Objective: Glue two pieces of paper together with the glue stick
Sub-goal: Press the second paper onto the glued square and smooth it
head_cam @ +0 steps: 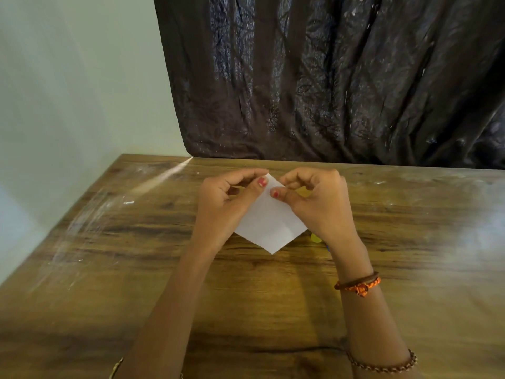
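Note:
A white paper (269, 222) hangs like a diamond above the middle of the wooden table (136, 242). My left hand (226, 198) and my right hand (319, 201) pinch its top corner from either side, thumbs pressed on the front. Whether it is one sheet or two stacked I cannot tell. A small yellow bit of the glue stick (315, 238) peeks out below my right wrist, with a blue speck beside it; the rest is hidden by the hand.
A dark curtain (328, 77) hangs behind the table's far edge. A pale wall (68, 77) stands at the left. The tabletop is glossy with white scuffs on its left part.

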